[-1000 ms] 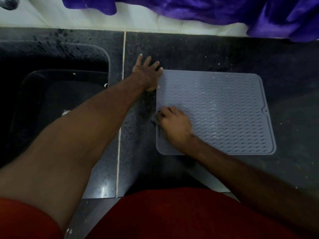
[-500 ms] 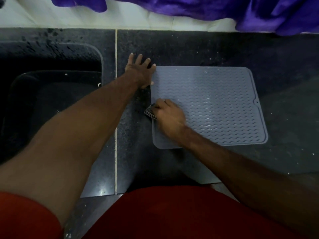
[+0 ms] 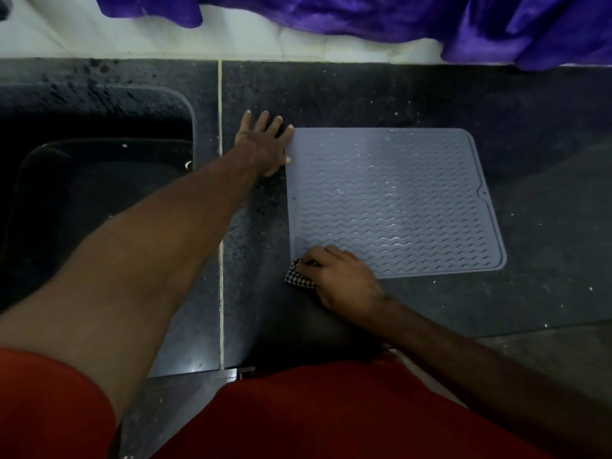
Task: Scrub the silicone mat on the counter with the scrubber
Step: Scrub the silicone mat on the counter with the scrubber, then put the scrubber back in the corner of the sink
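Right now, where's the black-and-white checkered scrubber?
Head view: the checkered scrubber is gripped in the right hand at the near-left corner of the grey wavy silicone mat, half overhanging onto the dark counter.

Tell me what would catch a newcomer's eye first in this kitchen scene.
The grey wavy-ribbed silicone mat lying flat on the dark speckled stone counter stands out most. The left hand presses flat at its far left corner, while the right hand grips a black-and-white checked scrubber at its near left corner. Purple cloth hangs along the white wall behind.
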Demonstrator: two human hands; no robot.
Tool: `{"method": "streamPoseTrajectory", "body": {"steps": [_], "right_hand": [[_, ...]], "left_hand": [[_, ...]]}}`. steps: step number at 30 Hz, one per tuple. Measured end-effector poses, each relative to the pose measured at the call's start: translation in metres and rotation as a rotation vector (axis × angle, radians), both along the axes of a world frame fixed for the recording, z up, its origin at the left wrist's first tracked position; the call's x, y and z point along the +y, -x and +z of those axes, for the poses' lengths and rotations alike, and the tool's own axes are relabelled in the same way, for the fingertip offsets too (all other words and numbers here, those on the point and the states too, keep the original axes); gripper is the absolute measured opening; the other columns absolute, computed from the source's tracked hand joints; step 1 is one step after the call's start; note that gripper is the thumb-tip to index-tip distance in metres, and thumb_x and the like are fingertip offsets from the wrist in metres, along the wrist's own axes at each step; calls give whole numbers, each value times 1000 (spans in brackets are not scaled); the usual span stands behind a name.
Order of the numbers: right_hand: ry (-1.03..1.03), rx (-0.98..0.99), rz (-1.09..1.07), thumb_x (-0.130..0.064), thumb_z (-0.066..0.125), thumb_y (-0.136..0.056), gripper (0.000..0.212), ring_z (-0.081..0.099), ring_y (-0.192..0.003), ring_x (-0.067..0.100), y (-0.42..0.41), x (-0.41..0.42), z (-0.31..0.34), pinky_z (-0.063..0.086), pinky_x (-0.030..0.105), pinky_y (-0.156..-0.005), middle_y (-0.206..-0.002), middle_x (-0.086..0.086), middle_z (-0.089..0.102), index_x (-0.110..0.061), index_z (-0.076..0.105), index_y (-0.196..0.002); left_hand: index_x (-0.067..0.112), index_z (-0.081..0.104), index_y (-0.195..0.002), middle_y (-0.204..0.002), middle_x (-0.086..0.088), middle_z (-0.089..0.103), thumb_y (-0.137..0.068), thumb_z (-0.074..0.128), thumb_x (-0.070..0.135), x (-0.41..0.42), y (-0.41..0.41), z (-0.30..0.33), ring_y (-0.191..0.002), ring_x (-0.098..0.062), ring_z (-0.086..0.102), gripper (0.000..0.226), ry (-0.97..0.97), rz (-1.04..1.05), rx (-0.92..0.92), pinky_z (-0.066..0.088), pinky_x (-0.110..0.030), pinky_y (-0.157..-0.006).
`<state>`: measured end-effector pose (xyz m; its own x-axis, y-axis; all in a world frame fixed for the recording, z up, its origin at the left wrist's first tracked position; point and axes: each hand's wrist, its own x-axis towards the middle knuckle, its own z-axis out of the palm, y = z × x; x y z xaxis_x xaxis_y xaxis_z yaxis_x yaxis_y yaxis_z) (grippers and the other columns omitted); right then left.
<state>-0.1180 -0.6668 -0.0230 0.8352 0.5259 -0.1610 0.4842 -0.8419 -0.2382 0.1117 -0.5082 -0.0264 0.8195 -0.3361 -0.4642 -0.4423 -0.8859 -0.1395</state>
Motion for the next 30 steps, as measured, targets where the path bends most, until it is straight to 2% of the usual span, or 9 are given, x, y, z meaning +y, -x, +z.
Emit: {"method": "streamPoseTrajectory", "body": {"steps": [3,6,11,16,19,22,25,27,30], "right_hand": [[-28,61,-15,-13,61,-80,46,50,-113,29,-12,-10,14,45,40,-93,-127,5,54,-23,60,-125],[-11,55,-3,-14,60,-81,55,45,-122,28,-34,-15,30,40,38,-101,-136,4,48,-25,50,-134],[-38,-78,86,-3,66,-79,55,52,-118,25,-83,-7,45,42,41,-100,-129,5,58,-19,54,-130],[-105,-112,120,-11,53,-93,47,39,-133,27,-119,12,42,32,35,-108,-149,9,38,-16,46,-139],[-141,-40,197,-9,52,-91,45,46,-124,31,-139,28,46,40,41,-102,-142,10,41,-15,47,-136],[-175,-39,292,-10,52,-91,44,51,-116,30,-157,43,57,43,41,-97,-135,11,48,-13,47,-135],[-224,-33,324,-26,38,-97,35,53,-113,27,-169,64,69,43,38,-96,-128,7,54,-20,51,-130],[-196,-55,383,-32,32,-98,35,53,-111,26,-175,81,75,43,39,-95,-126,5,56,-24,50,-126],[-141,-179,467,-26,36,-94,33,57,-101,30,-181,106,86,47,42,-85,-118,9,60,-19,48,-124]], "left_hand": [[22,-10,-156,-163,-3,-12,-102,24,55,12,10,2,-150,-27,-11,71,69,16,-42,-5,-53,-119],[23,-10,-155,-163,-1,-11,-100,22,58,27,19,10,-150,-24,-10,73,144,82,-93,-3,-51,-119],[22,-6,-156,-164,-2,-8,-99,26,61,57,51,22,-150,-25,-5,76,242,210,-106,1,-51,-119],[22,-3,-157,-164,-2,-5,-97,28,62,90,100,23,-150,-24,-3,79,269,373,-116,4,-53,-119],[22,-3,-157,-164,-1,-5,-97,29,62,113,128,30,-151,-23,-3,78,268,482,-136,4,-52,-119],[22,-2,-156,-164,0,-4,-96,30,63,132,153,39,-151,-23,-2,79,252,568,-172,5,-52,-119],[23,-4,-156,-164,-1,-6,-97,29,62,151,171,51,-151,-23,-3,79,223,658,-199,4,-52,-120],[23,-4,-156,-164,-1,-6,-97,29,62,160,184,59,-151,-23,-3,78,215,713,-223,4,-52,-120],[23,-4,-156,-164,-1,-6,-97,29,62,173,201,66,-151,-23,-3,78,209,777,-256,4,-52,-120]]}}
